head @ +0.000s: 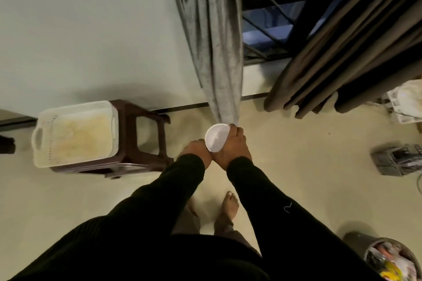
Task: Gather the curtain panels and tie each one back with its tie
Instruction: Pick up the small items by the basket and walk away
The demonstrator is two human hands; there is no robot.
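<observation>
Standing barefoot, cream floor point(296, 166); basket point(75, 133) atop brown stool point(137, 139).

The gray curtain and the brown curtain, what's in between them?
In the head view, between the gray curtain and the brown curtain shows a dark window with metal bars.

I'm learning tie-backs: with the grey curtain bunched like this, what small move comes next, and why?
Probably draw the white tie closed around the grey curtain. The right hand already grips the gathered panel, the left hand holds the tie beside it, while the brown curtain hangs loose.
</observation>
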